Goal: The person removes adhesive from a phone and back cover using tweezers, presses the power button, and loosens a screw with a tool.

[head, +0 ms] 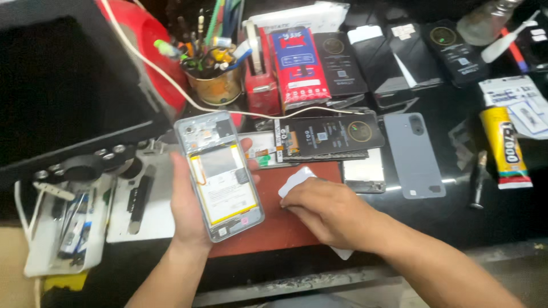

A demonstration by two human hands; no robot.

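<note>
My left hand (188,211) holds an opened smartphone (220,174) upright, back cover off, its white battery with a yellow rim facing me. My right hand (325,211) presses a white cloth or tissue (297,179) down onto a red-brown work mat (274,225) to the right of the phone. The phone hovers over the mat's left part. Just beyond the mat lies a black phone display part (328,137) with a flex cable, and to its right a grey phone back cover (414,154).
A yellow glue tube (505,151) lies at the right. Several boxed phone parts (342,57) line the back. A tin of tools and pens (214,63) stands behind the phone. A white tray of tools (68,222) sits at the left below a black machine (63,85).
</note>
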